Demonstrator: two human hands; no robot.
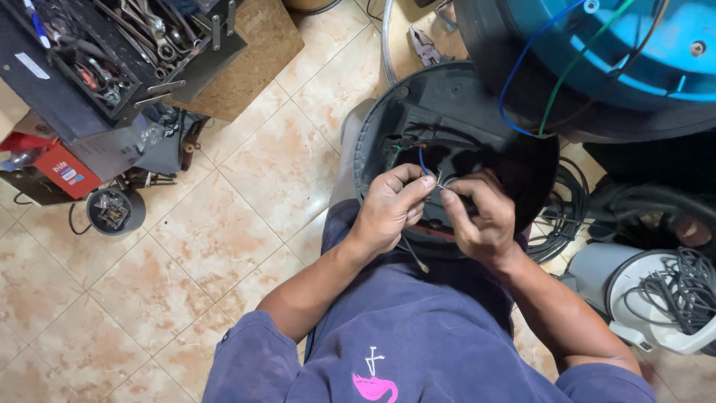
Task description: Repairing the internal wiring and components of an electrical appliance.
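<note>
Over the person's lap, both hands meet above a round black plastic housing that rests on the thighs. Left hand: fingers closed, pinching the bare ends of thin wires between thumb and forefinger. Right hand: fingers likewise closed on the same wire ends, fingertips touching those of the left hand. A blue wire runs up from the pinch point into the housing. A loose lead hangs below the left hand.

Behind the housing stands a large blue drum, with blue and green wires looping down from it. Pliers lie on the tiled floor just beyond the housing. An open toolbox with wrenches sits at upper left, well apart. A coil of black cable lies on a white part at right.
</note>
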